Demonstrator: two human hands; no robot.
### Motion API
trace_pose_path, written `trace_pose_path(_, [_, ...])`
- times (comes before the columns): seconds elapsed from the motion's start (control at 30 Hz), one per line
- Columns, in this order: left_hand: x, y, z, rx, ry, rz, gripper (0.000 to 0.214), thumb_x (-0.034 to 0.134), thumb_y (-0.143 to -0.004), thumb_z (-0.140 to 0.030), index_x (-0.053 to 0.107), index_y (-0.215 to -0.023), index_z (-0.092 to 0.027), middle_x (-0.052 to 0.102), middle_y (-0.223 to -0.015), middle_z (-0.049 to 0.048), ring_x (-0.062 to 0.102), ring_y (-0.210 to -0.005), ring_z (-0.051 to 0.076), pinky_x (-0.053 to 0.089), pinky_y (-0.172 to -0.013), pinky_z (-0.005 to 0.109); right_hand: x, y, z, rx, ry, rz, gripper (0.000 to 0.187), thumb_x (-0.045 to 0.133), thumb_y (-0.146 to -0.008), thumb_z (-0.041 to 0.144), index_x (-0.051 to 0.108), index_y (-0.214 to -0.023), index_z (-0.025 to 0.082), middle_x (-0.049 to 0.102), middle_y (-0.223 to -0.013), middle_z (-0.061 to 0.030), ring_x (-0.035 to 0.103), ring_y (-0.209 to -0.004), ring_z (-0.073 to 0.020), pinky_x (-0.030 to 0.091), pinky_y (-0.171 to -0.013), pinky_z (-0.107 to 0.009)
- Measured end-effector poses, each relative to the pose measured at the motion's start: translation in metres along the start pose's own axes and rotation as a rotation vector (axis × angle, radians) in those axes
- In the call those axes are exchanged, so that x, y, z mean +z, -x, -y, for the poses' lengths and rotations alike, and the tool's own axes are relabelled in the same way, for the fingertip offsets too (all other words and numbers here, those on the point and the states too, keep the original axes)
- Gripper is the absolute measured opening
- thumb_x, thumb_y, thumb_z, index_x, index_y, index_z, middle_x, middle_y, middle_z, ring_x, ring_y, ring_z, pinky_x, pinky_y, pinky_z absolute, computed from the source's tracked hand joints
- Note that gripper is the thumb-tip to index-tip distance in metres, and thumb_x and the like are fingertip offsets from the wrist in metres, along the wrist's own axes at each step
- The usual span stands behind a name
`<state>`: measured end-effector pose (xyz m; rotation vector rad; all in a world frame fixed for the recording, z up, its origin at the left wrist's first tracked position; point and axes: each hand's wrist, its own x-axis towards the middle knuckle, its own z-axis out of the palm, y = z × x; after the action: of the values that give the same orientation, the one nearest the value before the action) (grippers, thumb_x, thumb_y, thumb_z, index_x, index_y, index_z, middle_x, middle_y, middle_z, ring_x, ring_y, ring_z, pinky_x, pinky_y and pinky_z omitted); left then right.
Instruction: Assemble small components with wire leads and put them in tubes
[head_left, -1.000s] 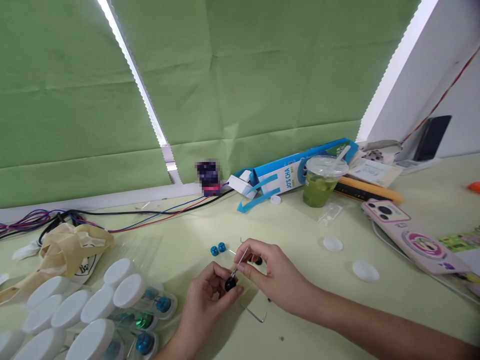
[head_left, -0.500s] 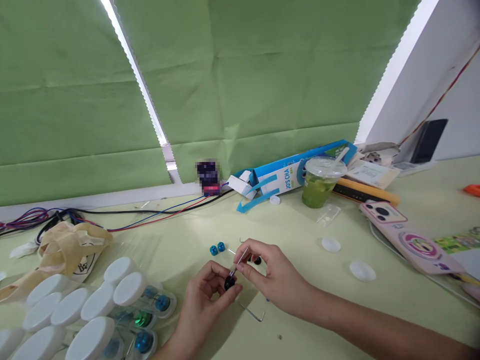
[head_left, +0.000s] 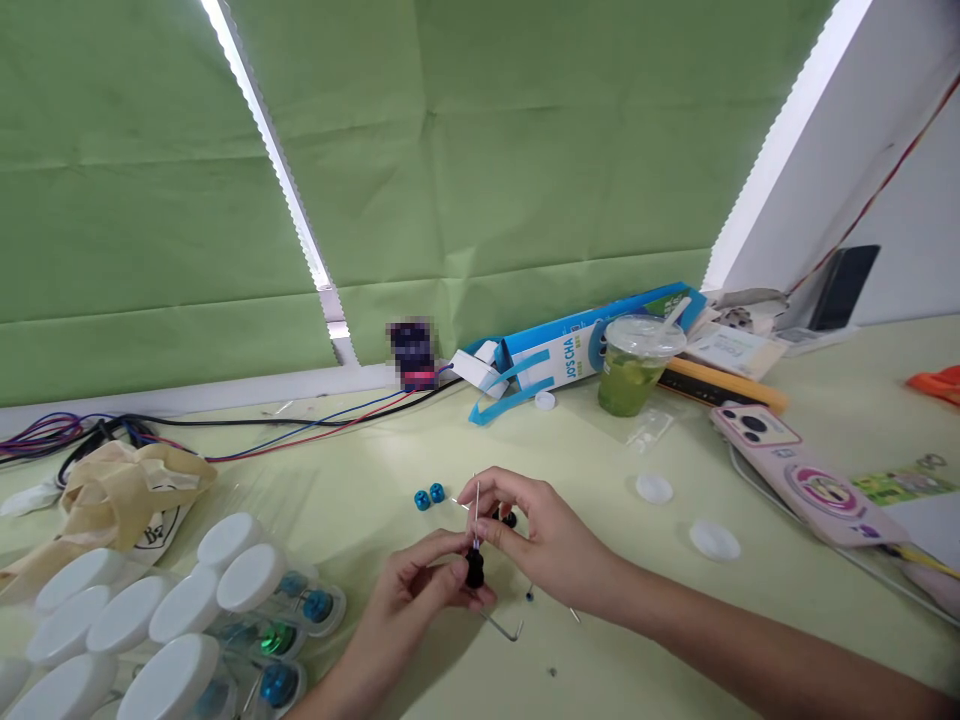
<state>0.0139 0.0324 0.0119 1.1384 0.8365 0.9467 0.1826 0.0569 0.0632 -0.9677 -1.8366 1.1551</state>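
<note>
My left hand (head_left: 409, 600) pinches a small black round part (head_left: 474, 571) just above the pale green table. My right hand (head_left: 536, 545) pinches a thin metal hex key (head_left: 477, 510), held nearly upright with its lower tip in the top of the black part. Two small blue round parts (head_left: 429, 495) lie on the table just left of my hands. Another black part (head_left: 510, 519) shows behind my right fingers. A second hex key (head_left: 502, 627) lies on the table below my hands, with tiny screws (head_left: 530, 596) near it.
Several clear tubes with white caps (head_left: 187, 603) holding blue and green parts lie at lower left, beside a beige bag (head_left: 120, 485). Wires (head_left: 225, 440) run along the back. A blue carton (head_left: 570, 350), an iced green drink (head_left: 634, 365), two white lids (head_left: 654, 487) and a pink phone (head_left: 802, 472) lie to the right.
The hex key has swung from a slant to nearly upright, and both hands with the black part have shifted slightly right. The view has drifted a little.
</note>
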Motion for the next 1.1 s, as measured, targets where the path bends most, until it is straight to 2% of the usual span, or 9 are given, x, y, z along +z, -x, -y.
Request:
trace_pose_path(0.13, [0.000, 0.000, -0.003, -0.054, 0.025, 0.047, 0.019, 0.053, -0.081, -0.028, 0.065, -0.090, -0.017, 0.064, -0.076, 0.0052, 0.065, -0.068, 0.018, 0.050, -0.065, 0.029, -0.001, -0.001, 0.000, 0.015, -0.030, 0.047, 0.023, 0.050, -0.079, 0.011, 0.054, -0.099, 0.021, 0.060, -0.076, 0.0023, 0.057, -0.073, -0.0110, 0.041, -0.075, -0.027])
trace_pose_path(0.33, [0.000, 0.000, -0.001, -0.008, 0.017, 0.075, 0.016, 0.055, -0.080, -0.028, 0.063, -0.082, -0.014, 0.062, -0.072, 0.0054, 0.058, -0.054, 0.012, 0.044, -0.050, 0.023, 0.002, 0.000, 0.001, 0.026, -0.049, 0.076, 0.019, 0.054, -0.080, 0.018, 0.058, -0.098, 0.020, 0.062, -0.075, 0.0022, 0.056, -0.059, -0.0081, 0.041, -0.076, -0.029])
trace_pose_path(0.53, [-0.003, -0.001, -0.003, 0.068, 0.044, -0.091, 0.014, 0.056, -0.079, -0.029, 0.056, -0.076, -0.016, 0.057, -0.076, 0.0028, 0.052, -0.055, 0.009, 0.039, -0.048, 0.020, -0.004, -0.003, 0.003, 0.025, -0.042, 0.031, 0.035, 0.055, -0.079, 0.019, 0.051, -0.114, 0.023, 0.064, -0.095, -0.0024, 0.058, -0.088, -0.0140, 0.042, -0.081, -0.029])
trace_pose_path(0.63, [-0.005, -0.003, -0.006, 0.144, 0.010, -0.256, 0.013, 0.056, -0.079, -0.029, 0.052, -0.075, -0.017, 0.055, -0.081, 0.0019, 0.050, -0.058, 0.009, 0.039, -0.051, 0.020, -0.011, -0.003, 0.003, 0.050, 0.163, -0.029, 0.025, 0.052, -0.080, 0.017, 0.054, -0.104, 0.022, 0.063, -0.090, -0.0015, 0.058, -0.083, -0.0137, 0.043, -0.073, -0.027])
trace_pose_path(0.67, [-0.006, -0.004, -0.006, 0.164, 0.000, -0.303, 0.012, 0.056, -0.078, -0.028, 0.051, -0.075, -0.017, 0.055, -0.081, 0.0016, 0.049, -0.058, 0.009, 0.040, -0.051, 0.020, -0.012, -0.001, 0.003, 0.055, 0.273, 0.000, 0.018, 0.052, -0.079, 0.017, 0.057, -0.096, 0.021, 0.062, -0.086, -0.0012, 0.057, -0.080, -0.0137, 0.043, -0.071, -0.026])
trace_pose_path(0.73, [-0.007, -0.005, -0.006, 0.202, -0.015, -0.364, 0.012, 0.057, -0.078, -0.028, 0.050, -0.075, -0.018, 0.055, -0.082, 0.0014, 0.049, -0.059, 0.009, 0.040, -0.052, 0.020, -0.010, 0.006, 0.004, 0.033, 0.498, 0.192, 0.011, 0.057, -0.076, 0.017, 0.061, -0.086, 0.019, 0.061, -0.084, -0.0023, 0.056, -0.081, -0.0158, 0.040, -0.072, -0.027])
trace_pose_path(0.8, [-0.007, -0.005, -0.006, 0.227, -0.028, -0.388, 0.012, 0.056, -0.078, -0.027, 0.050, -0.075, -0.018, 0.055, -0.084, 0.0014, 0.051, -0.061, 0.010, 0.041, -0.053, 0.021, -0.003, 0.016, 0.006, 0.018, 0.691, 0.366, 0.010, 0.060, -0.073, 0.016, 0.060, -0.083, 0.017, 0.060, -0.084, -0.0045, 0.054, -0.086, -0.0193, 0.037, -0.076, -0.031])
trace_pose_path(0.83, [-0.007, -0.005, -0.006, 0.232, -0.034, -0.393, 0.011, 0.056, -0.078, -0.027, 0.050, -0.075, -0.018, 0.055, -0.084, 0.0012, 0.052, -0.062, 0.011, 0.042, -0.053, 0.022, 0.002, 0.021, 0.007, 0.007, 0.771, 0.393, 0.008, 0.058, -0.073, 0.014, 0.060, -0.080, 0.017, 0.060, -0.083, -0.0053, 0.054, -0.084, -0.0198, 0.036, -0.076, -0.033])
trace_pose_path(1.1, [-0.006, -0.005, -0.006, 0.203, -0.021, -0.389, 0.013, 0.059, -0.075, -0.028, 0.049, -0.074, -0.019, 0.052, -0.078, -0.0001, 0.058, -0.066, 0.015, 0.048, -0.053, 0.025, 0.036, 0.034, 0.000, -0.070, 1.071, 0.418, 0.032, 0.065, -0.055, 0.017, 0.056, -0.085, 0.012, 0.059, -0.080, -0.0108, 0.053, -0.075, -0.0245, 0.038, -0.070, -0.037])
